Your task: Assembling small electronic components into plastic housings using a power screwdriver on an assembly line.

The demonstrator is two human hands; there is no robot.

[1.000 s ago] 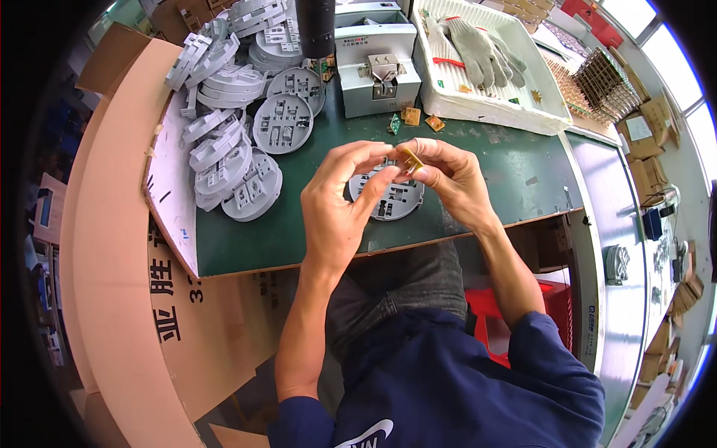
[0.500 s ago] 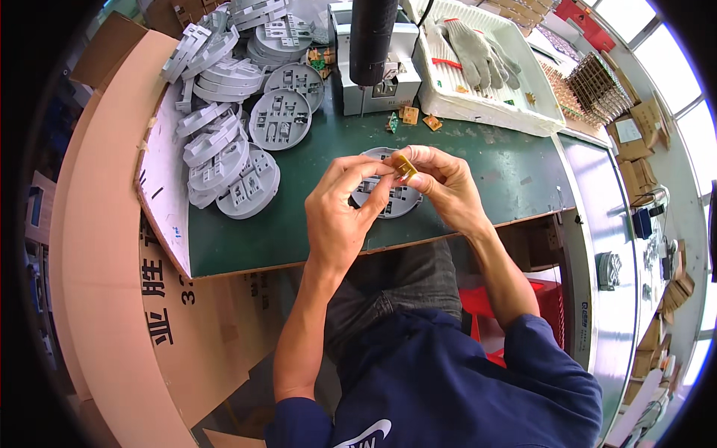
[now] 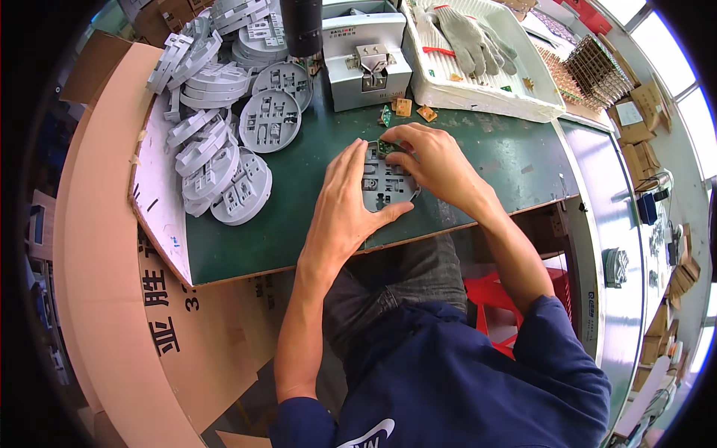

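A round grey plastic base (image 3: 387, 181) with moulded slots lies on the green bench in front of me. My left hand (image 3: 342, 198) steadies it, fingers along the left rim and thumb along the near edge. Between the thumb and fingers of my right hand (image 3: 441, 166) is a small green circuit board (image 3: 385, 148), held at the far part of the base. The fingers partly cover the board, and I cannot tell whether it is seated in a slot. Just beyond the base lie several loose small circuit boards (image 3: 403, 107).
Many similar grey bases (image 3: 271, 121) are piled at the left, beside a cardboard wall (image 3: 89, 246). A grey-white bench machine (image 3: 366, 63) stands at the back, near a black cylinder (image 3: 302, 28). Right of it, a white tray (image 3: 489, 108) holds work gloves (image 3: 467, 45).
The small circuit board has gone from between both hands down to the far part of the base. My left hand has let go of it and now holds the base's rim.
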